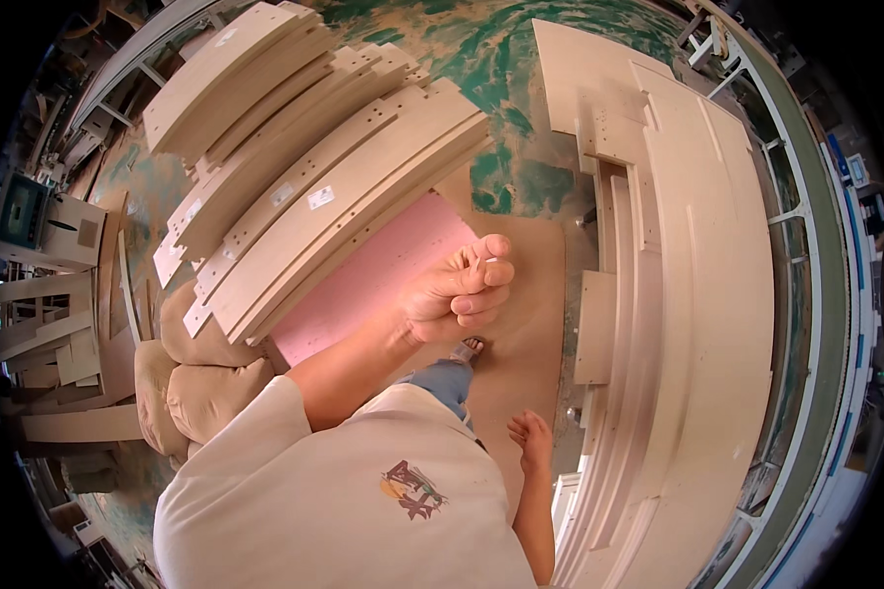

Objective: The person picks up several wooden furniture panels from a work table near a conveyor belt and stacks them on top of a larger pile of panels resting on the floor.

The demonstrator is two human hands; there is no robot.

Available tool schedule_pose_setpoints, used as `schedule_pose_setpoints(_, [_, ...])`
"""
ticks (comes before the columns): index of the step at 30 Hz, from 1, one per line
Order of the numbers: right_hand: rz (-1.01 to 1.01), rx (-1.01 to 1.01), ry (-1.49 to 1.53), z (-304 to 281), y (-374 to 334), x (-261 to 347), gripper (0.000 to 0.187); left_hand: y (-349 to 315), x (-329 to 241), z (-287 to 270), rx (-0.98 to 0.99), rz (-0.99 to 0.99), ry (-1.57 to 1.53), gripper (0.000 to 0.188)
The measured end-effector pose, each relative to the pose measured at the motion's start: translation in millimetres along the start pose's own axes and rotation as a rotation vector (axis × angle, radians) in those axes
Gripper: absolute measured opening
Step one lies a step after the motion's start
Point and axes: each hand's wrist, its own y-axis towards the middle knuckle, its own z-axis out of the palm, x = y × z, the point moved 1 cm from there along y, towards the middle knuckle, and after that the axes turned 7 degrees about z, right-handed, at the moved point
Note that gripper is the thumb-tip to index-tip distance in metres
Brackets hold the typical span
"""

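My left hand (pixel 462 292) is raised in the middle of the view, with its fingers curled in and the thumb pressed to them. Whatever may be between those fingertips is too small to name. Low beside my body hangs my right hand (pixel 530 439), its fingers loosely closed, and nothing shows in it. Beyond the left hand lies a pink sheet (pixel 388 260), partly covered by a stack of long pale wooden boards (pixel 354 187) with drilled holes and white labels. Nearest to my right hand is another pile of pale panels (pixel 712 285).
Brown stuffed sacks (pixel 216 398) sit at the left, near a grey machine (pixel 54 221) and wood offcuts (pixel 54 344). A metal-framed conveyor (pixel 810 236) runs along the right. Underfoot is a brown sheet (pixel 525 294), with worn green floor (pixel 521 182) beyond it.
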Motion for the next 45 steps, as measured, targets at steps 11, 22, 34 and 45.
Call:
schedule_pose_setpoints(11, [-0.045, -0.123, -0.048, -103, 114, 199, 0.043, 230, -12, -9, 0.072, 0.040, 0.152, 0.038])
schedule_pose_setpoints(22, [-0.226, 0.074, -0.282, -64, 258, 468, 0.031, 377, -62, -31, 0.059, 0.213, 0.353, 0.034])
schedule_pose_setpoints(34, [-0.180, 0.220, -0.417, 165, 374, 697, 0.033, 487, -270, -100, -0.091, 0.464, 0.388, 0.035])
schedule_pose_setpoints(45, [-0.126, 0.440, -1.048, 393, 473, 833, 0.040, 489, -460, -139, -0.247, 0.853, 0.384, 0.028])
